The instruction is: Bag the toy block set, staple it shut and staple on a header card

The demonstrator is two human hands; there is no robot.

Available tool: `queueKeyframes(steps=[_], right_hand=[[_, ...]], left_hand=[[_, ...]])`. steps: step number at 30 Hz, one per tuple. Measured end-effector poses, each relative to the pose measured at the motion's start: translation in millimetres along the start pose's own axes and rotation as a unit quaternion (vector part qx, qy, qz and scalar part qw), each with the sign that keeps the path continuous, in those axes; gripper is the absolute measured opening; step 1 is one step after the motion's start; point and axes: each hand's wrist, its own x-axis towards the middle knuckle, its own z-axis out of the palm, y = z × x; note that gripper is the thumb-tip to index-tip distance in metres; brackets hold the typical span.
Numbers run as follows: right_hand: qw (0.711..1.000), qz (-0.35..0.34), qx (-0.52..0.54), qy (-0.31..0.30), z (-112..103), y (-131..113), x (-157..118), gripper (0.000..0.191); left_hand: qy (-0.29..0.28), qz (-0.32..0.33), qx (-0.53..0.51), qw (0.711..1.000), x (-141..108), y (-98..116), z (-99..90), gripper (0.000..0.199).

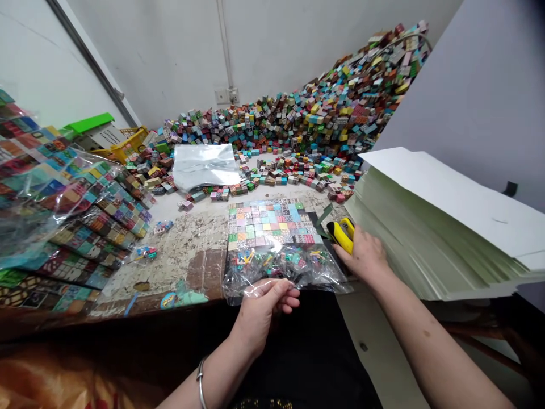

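At the front edge of the table (181, 244), the clear bag (276, 248) of blocks (270, 218) is being pinched along its near rim by the left hand (264, 304), apparently for steadiness. Beside the paper stack (460, 190), the yellow tool (343, 237) is being gripped by the right hand (367, 257), likely for control.

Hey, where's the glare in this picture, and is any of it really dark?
Head view: bright glare on the clear plastic bag of colourful blocks and the shiny, silvery plastic sheets; also head view: deep shadow beneath the worn, paint-flecked tabletop, plus a dark upper-right corner.
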Motion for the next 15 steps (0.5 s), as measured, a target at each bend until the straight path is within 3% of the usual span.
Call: queueKeyframes(steps=[5,7,9,10,12,15], right_hand=[[0.999,-0.008,0.03,-0.007,-12.0,1.3,-0.8,0.069],[0.996,-0.005,0.091,0.012,-24.4,3.4,-18.7,0.068],[0.973,-0.006,0.23,0.003,-37.0,7.9,-50.1,0.063],[0.947,-0.003,0.318,-0.04,-41.6,10.9,-69.7,0.06],[0.867,0.035,0.462,-0.184,-45.5,16.3,-111.1,0.057],[0.743,0.087,0.563,-0.352,-37.7,17.0,-160.2,0.058]], left_hand=[[-0.003,0.004,0.001,1.0,1.7,0.9,-0.2,0.026],[-0.004,0.008,0.003,1.0,1.6,1.7,-0.1,0.026],[0.0,0.01,0.005,1.0,1.2,2.2,0.2,0.025],[0.003,0.009,0.007,1.0,0.9,2.4,0.3,0.025],[0.009,0.011,0.021,1.0,0.4,2.2,0.2,0.025],[0.024,0.018,0.064,0.998,-0.2,1.0,-0.5,0.025]])
